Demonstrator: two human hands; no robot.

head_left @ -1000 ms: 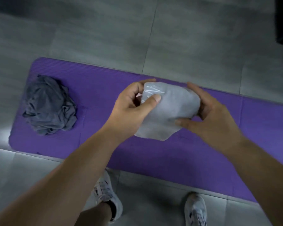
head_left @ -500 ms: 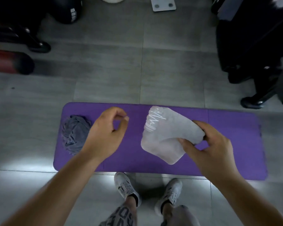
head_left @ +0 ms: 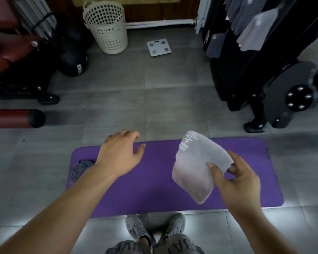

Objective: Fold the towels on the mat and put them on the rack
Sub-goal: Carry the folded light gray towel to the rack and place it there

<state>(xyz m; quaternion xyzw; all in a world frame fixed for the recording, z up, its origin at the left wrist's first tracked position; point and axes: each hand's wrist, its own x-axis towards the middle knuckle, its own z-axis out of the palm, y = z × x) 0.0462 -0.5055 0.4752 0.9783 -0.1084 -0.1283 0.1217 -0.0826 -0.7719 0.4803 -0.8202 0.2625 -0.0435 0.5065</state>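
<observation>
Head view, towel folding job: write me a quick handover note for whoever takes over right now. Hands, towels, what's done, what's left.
Left hand: open, holds nothing, above the left part of the purple mat.
Right hand: pinches the folded light grey towel in the air over the mat's right half.
Dark grey towel: crumpled at the mat's left end, partly hidden by the left forearm.
Done: the light towel looks folded.
Left: carry it to the rack, probably the dark frame with hanging clothes at far right, then fold and rack the dark towel.
</observation>
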